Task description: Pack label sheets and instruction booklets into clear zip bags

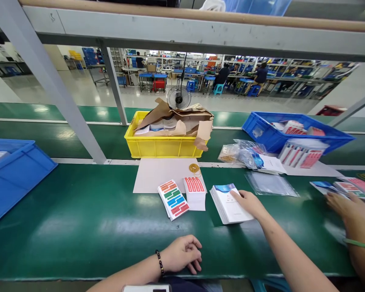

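My left hand (182,253), with a dark bead bracelet on its wrist, rests on the green belt (79,227) near the front edge. Its fingers are curled in and nothing shows in them. My right hand (250,204) reaches forward and lies flat on a stack of white booklets with blue corners (228,207), fingers stretched over the top one. Left of that stack sit a stack of white cards with red labels (195,190) and a fanned stack of red, green and blue label sheets (173,199).
A grey sheet (158,174) holds a coil of rubber bands (194,168). Behind stand a yellow crate (161,146) of brown paper, a fan (178,97), blue crates (295,134) (12,174) and clear bags (270,183). A co-worker's hand (345,206) rests on leaflets at right.
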Available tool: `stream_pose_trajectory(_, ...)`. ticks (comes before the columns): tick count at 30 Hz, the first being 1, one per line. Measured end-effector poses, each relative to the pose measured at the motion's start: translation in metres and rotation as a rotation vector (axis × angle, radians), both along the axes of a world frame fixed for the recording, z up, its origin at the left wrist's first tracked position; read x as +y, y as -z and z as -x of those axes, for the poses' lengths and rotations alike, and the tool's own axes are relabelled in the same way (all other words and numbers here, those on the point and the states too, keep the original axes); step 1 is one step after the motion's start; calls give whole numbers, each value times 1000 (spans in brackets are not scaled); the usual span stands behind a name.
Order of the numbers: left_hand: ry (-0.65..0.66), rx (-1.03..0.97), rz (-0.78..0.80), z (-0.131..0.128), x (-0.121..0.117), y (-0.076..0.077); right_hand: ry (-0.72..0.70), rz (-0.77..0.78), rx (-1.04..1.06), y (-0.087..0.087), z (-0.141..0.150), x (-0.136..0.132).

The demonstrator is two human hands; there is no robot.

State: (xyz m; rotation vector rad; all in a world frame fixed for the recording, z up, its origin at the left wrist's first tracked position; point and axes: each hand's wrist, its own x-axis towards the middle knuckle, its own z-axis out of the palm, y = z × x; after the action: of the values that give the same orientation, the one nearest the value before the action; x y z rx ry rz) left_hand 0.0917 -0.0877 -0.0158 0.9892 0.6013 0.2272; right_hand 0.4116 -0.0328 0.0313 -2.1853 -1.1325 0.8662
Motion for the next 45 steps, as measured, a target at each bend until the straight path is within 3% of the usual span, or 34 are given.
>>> stream_pose_trajectory(4, 2, 0, 1, 0, 0, 2, -19, -52, -116, 0, -6, 14)
stream_pose_trajectory(9, -8, -14, -7, 0, 0, 6, -146, -69, -29, -3, -5, 35)
stream_pose_trajectory(14, -30, -17, 0, 1, -1, 5, -188, -47, 5, -7, 2, 29)
stream_pose_trajectory(17, -76, -4, -23, -1, -1, 2, -152, -64, -15, -3, 11, 7)
stream_pose_trajectory(22, -287, 27, -264, -17, 2, -6, -38, -107, -62, 14, 43, -54)
stream_pose_trajectory(26, -150, 103, -441, -35, 7, -14, -21, -118, -14, 23, 67, -114)
stream_pose_trajectory(30, 29, 168, -685, -42, 13, -23, 163, -74, 61, 28, 76, -173)
stream_pose_trajectory(33, 85, 180, -758, -42, 12, -30, 268, 138, 434, 35, 88, -206)
stream_pose_trajectory(34, 91, 178, -764, -42, 10, -32, 265, 159, 630, 38, 95, -212)
stream_pose_trajectory(36, 105, 172, -769, -41, 3, -35, 249, 55, 977, 41, 114, -218)
stream_pose_trajectory(38, 113, 158, -771, -41, -6, -35, 283, -83, 1148, 40, 133, -217)
stream_pose_trajectory(41, 103, 119, -700, -41, -16, -30, 388, -99, 1188, 34, 151, -212)
stream_pose_trajectory(45, 63, 22, -401, -39, -12, -26, 360, -126, 1049, 21, 152, -206)
